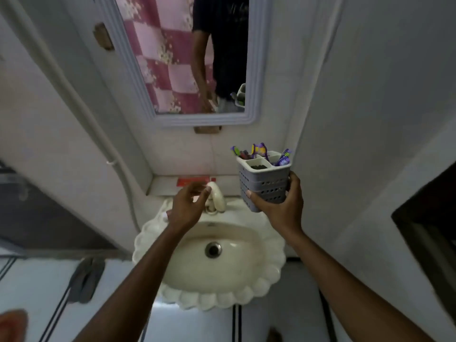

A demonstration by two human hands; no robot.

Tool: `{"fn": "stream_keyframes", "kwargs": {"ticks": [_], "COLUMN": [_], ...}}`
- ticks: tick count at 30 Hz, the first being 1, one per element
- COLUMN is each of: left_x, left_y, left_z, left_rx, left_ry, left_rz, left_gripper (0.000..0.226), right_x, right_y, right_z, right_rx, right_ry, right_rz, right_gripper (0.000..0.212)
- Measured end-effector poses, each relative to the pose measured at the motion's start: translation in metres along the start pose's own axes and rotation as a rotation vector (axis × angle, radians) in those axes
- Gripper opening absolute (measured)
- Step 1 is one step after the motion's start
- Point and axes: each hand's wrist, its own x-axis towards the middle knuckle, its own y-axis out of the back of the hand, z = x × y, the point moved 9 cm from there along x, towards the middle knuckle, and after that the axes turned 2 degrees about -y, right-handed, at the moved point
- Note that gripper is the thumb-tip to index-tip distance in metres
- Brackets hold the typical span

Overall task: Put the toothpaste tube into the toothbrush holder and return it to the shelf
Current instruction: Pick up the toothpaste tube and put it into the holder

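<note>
Holding: right hand (281,208) grips toothbrush holder (264,183).
Left hand (186,206): open, near toothpaste tube (195,181).
Risk: tilted holder could spill toothbrushes (261,151).

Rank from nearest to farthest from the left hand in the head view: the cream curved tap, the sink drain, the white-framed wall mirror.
From the left hand:
1. Cream curved tap, right beside the fingertips, behind the basin.
2. Round metal sink drain, below the hand, at the basin's middle.
3. White-framed wall mirror, high on the wall above.

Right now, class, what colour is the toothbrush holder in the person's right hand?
Grey, with rows of round holes; the toothbrush holder shows clearly in the head view.
</note>
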Motion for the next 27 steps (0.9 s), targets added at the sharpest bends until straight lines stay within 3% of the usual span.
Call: {"fn": "stream_keyframes", "kwargs": {"ticks": [4, 10, 15, 20, 24, 27], "left_x": [-0.022, -0.012, 0.018, 0.043, 0.049, 0.048], "left_y": [-0.018, -0.025, -0.019, -0.029, -0.027, -0.014], "left_z": [-0.058, -0.124, -0.172, -0.2, -0.211, -0.213], "left_rx": [0.053, 0.177, 0.506, 0.819, 0.831, 0.666], "left_ry": [0.151, 0.196, 0.134, 0.102, 0.073, 0.143], "left_rz": [0.002, -0.085, -0.158, -0.389, -0.445, -0.4], "left_gripper": [0.029, 0.028, 0.035, 0.045, 0.042, 0.039], "right_x": [0.001, -0.009, -0.023, -0.035, -0.049, -0.054], "right_y": [-0.016, -0.049, -0.076, -0.103, -0.107, -0.103], "right_z": [0.068, 0.116, 0.133, 0.142, 0.15, 0.148], "right_rx": [-0.133, -0.223, -0.313, -0.347, -0.346, -0.322], "right_ry": [-0.115, -0.257, -0.306, -0.336, -0.394, -0.386], "right_rz": [-0.071, -0.092, -0.074, -0.06, -0.046, -0.04], "right_gripper": [0.116, 0.12, 0.128, 0.123, 0.131, 0.138]}}
